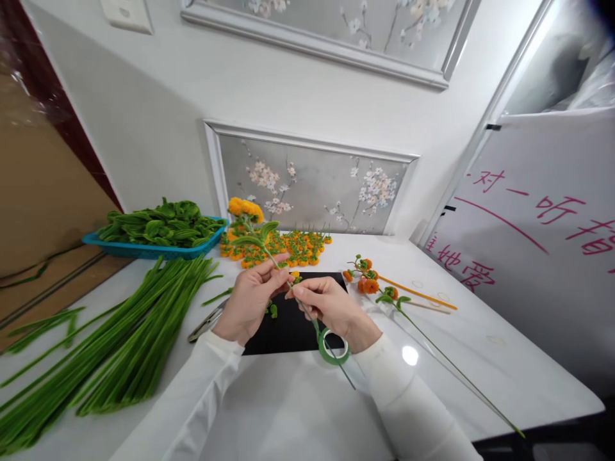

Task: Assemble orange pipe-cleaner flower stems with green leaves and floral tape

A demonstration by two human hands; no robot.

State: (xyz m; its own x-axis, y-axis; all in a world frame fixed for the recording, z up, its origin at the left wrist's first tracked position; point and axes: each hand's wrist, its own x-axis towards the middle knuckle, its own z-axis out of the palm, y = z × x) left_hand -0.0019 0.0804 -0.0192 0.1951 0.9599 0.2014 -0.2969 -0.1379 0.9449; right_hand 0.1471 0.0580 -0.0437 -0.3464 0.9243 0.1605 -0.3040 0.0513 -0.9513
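My left hand [252, 298] pinches the stem of a pipe-cleaner flower [246, 209] with a yellow-orange head and green leaves [262, 237]. The flower tilts up to the left, over the table. Close beside it, my right hand [331, 307] has thumb and fingers closed on the same stem, where green floral tape runs down. The roll of green tape [323, 349] hangs or rests just under my right hand; I cannot tell which. The thin lower stem [346, 376] pokes out below the roll. Beneath both hands lies a black mat [273, 336].
Left are long green pipe cleaners [139, 339], a blue basket [204, 250] of green leaves, and scissors or pliers [204, 325], partly hidden. Several small orange flower heads [302, 250] stand behind. A stem with orange flowers [432, 342], an orange pipe cleaner [418, 292] and a thin stick [427, 307] lie right.
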